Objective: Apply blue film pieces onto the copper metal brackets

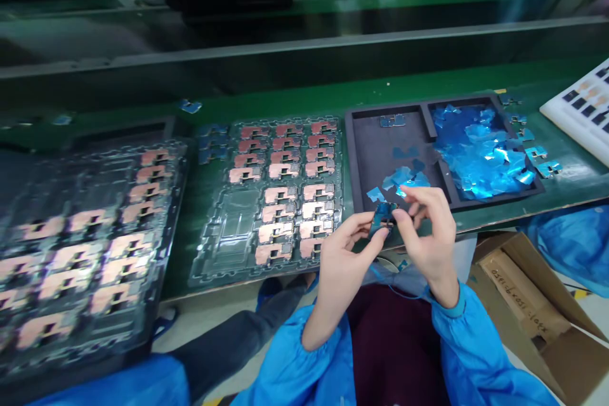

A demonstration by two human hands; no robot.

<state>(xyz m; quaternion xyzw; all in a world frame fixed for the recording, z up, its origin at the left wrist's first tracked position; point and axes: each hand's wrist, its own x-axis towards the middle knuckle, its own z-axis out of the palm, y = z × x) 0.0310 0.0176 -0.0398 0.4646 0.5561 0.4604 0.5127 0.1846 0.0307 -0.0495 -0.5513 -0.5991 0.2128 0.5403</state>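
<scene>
My left hand [349, 260] pinches a small dark circuit board [382, 219] with blue film on it, between thumb and fingers, just off the table's front edge. At the board's right edge is my right hand [431, 228], its thumb and fingers curled together; what lies between those fingertips is too small to tell. Directly behind the hands, a black divided tray [375, 168] holds loose blue film pieces [406, 179] and one board [392, 120] in its left compartment. A heap of shiny blue film [485, 155] fills the right compartment.
A clear plastic tray [233, 203] carries rows of copper-coloured boards left of my hands. Another such tray [109, 168] lies further left. Several blue-filmed boards [549, 168] line the right side. A cardboard box [566, 355] stands below the table, and a metal rail [304, 44] crosses behind.
</scene>
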